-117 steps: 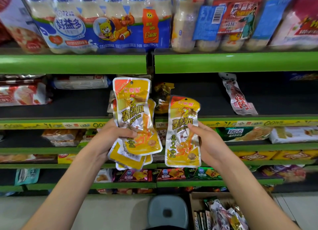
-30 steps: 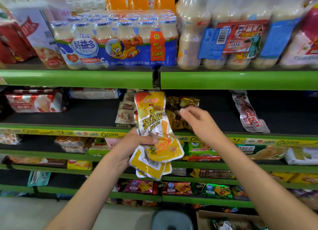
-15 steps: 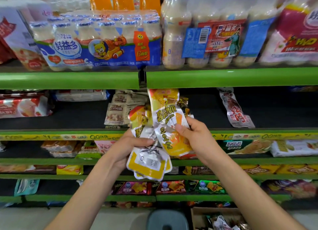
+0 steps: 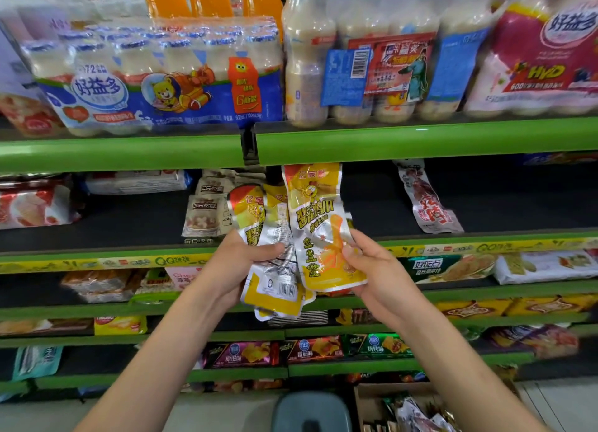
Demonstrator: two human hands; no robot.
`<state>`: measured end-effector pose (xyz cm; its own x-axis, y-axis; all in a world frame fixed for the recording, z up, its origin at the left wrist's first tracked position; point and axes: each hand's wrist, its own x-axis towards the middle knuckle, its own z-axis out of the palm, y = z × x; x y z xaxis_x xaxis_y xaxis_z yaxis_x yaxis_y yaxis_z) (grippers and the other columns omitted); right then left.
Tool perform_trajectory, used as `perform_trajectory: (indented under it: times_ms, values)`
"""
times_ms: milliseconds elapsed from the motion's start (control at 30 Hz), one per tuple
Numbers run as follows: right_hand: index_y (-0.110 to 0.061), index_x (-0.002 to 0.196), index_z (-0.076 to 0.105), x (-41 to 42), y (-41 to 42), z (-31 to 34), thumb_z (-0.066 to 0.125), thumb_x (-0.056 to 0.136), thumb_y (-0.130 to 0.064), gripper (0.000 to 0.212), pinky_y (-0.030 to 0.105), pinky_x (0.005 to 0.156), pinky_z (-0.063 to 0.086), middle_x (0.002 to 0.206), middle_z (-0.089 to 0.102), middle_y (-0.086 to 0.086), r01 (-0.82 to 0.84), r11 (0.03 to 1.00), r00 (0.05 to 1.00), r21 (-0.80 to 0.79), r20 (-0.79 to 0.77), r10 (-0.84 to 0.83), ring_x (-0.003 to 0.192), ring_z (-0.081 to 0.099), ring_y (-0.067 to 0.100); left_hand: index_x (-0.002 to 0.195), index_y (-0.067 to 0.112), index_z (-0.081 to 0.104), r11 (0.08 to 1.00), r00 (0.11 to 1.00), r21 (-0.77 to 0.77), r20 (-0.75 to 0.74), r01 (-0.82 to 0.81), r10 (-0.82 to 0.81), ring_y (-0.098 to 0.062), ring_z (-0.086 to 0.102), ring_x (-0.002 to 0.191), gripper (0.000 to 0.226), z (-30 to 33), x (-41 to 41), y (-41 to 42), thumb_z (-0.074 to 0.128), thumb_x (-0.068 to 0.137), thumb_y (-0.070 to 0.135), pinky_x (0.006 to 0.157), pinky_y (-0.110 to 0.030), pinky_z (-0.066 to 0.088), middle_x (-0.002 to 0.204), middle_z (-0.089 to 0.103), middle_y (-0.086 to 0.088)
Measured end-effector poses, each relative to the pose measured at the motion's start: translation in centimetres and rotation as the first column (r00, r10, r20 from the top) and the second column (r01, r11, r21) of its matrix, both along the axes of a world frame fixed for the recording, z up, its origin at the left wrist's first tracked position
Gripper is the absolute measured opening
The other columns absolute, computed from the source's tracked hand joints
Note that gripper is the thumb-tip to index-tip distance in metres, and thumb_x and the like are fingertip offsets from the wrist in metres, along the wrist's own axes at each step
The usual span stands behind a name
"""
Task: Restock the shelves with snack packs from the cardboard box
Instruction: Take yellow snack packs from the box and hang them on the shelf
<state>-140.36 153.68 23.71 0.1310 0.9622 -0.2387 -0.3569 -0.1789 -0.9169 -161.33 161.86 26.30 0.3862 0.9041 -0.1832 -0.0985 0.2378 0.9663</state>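
Observation:
My left hand (image 4: 236,270) grips a fanned bunch of yellow snack packs (image 4: 275,279), some turned with their silver backs and barcodes toward me. My right hand (image 4: 372,270) pinches one more yellow snack pack (image 4: 318,224) by its right edge and holds it upright, overlapping the bunch. Both hands are in front of the dark second shelf (image 4: 485,205), just under the green shelf edge (image 4: 420,140). The cardboard box (image 4: 365,396) sits on the floor at the bottom right with loose packs inside.
Brown nut packs (image 4: 207,215) lean on the second shelf behind my left hand. A red-and-white pack (image 4: 427,202) lies to the right. Drink multipacks (image 4: 161,79) fill the top shelf. Lower shelves hold more snacks. A grey round stool (image 4: 310,412) stands below.
My right hand came back empty from the second shelf and took one yellow pack off the bunch in my left hand. It now holds that pack higher and to the right.

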Motion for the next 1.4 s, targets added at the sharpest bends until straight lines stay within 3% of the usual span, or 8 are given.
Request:
perform_trajectory:
  times_ms: [200,367,533,733,933,1100,1267,1400]
  values:
    - [-0.027,0.141,0.055,0.0,-0.3,-1.1,0.054,0.102,-0.014,0.042,0.062,0.118,0.026,0.132,0.068,0.001,0.019,0.998,0.998,-0.056,-0.054,-0.022,0.141,0.044,0.030,0.119,0.017,0.065,0.997,0.998,0.077,-0.067,-0.004,0.009,-0.023,0.074,0.103,0.049,0.0,0.3,0.0,0.075,0.078,-0.007,0.087,-0.039,0.056,0.109,0.078,-0.002]
    - [-0.029,0.135,0.061,0.0,-0.3,-1.2,0.053,0.102,-0.013,0.038,0.064,0.118,0.024,0.121,0.073,0.001,0.006,0.998,0.998,-0.058,-0.059,-0.010,0.139,0.045,0.030,0.113,0.022,0.066,0.994,0.996,0.108,-0.087,0.023,-0.013,-0.013,0.075,0.097,0.047,-0.1,0.3,0.1,0.075,0.079,-0.008,0.069,-0.016,0.057,0.105,0.078,0.004]
    - [-0.029,0.135,0.060,0.0,-0.4,-1.3,0.053,0.102,-0.014,0.038,0.064,0.119,0.021,0.126,0.071,0.001,-0.011,0.999,0.998,-0.048,-0.068,0.008,0.140,0.043,0.031,0.118,0.023,0.065,0.994,0.993,0.109,-0.116,0.021,-0.008,-0.014,0.073,0.103,0.049,-0.1,0.3,0.1,0.075,0.080,-0.005,0.083,-0.025,0.054,0.110,0.077,0.005]
    - [-0.021,0.141,0.056,0.1,-0.1,-1.0,0.053,0.101,-0.011,0.041,0.056,0.114,0.035,0.133,0.067,0.006,0.019,0.997,0.997,-0.075,-0.070,-0.024,0.132,0.054,0.027,0.126,0.023,0.062,0.994,0.992,0.112,-0.128,0.016,-0.002,-0.018,0.069,0.113,0.056,0.2,0.5,0.1,0.080,0.077,0.001,0.106,-0.043,0.046,0.118,0.075,0.005]
    - [-0.020,0.120,0.068,3.7,2.2,0.7,0.050,0.101,-0.004,0.030,0.037,0.078,0.058,0.108,0.077,0.006,0.197,0.980,0.972,-0.020,0.131,-0.193,0.094,0.073,0.022,0.121,0.023,0.066,0.996,0.993,0.087,-0.114,0.022,-0.012,-0.022,0.071,0.109,0.047,0.3,0.1,0.0,0.075,0.082,0.000,0.103,-0.049,0.049,0.115,0.076,0.001]
    - [-0.020,0.147,0.046,8.6,6.2,1.0,0.059,0.098,-0.008,0.053,0.036,0.100,0.038,0.148,0.051,0.003,0.299,0.954,0.734,0.022,0.633,-0.245,0.133,0.049,0.026,0.124,0.021,0.065,0.998,0.995,0.060,-0.097,0.007,-0.001,-0.026,0.071,0.109,0.047,0.2,-0.4,-0.3,0.073,0.084,-0.003,0.102,-0.052,0.050,0.117,0.075,-0.002]
    - [-0.022,0.151,0.042,10.2,8.2,1.6,0.063,0.094,-0.009,0.062,0.027,0.066,0.047,0.149,0.050,0.007,0.191,0.977,0.540,-0.091,0.841,-0.027,0.085,0.061,0.015,0.126,0.022,0.063,0.997,0.994,0.079,-0.110,-0.006,0.015,-0.024,0.070,0.113,0.050,0.2,-1.2,-0.5,0.074,0.083,0.000,0.100,-0.045,0.050,0.118,0.075,0.001]
    - [-0.015,0.151,0.041,10.2,8.2,1.6,0.064,0.095,-0.018,0.060,0.036,0.093,0.051,0.148,0.051,0.012,0.151,0.978,0.290,-0.143,0.952,0.095,0.115,0.062,0.032,0.125,0.023,0.064,0.997,0.994,0.082,-0.111,-0.015,0.024,-0.017,0.072,0.106,0.049,0.3,-1.7,-0.7,0.073,0.083,0.000,0.096,-0.040,0.052,0.116,0.076,0.003]
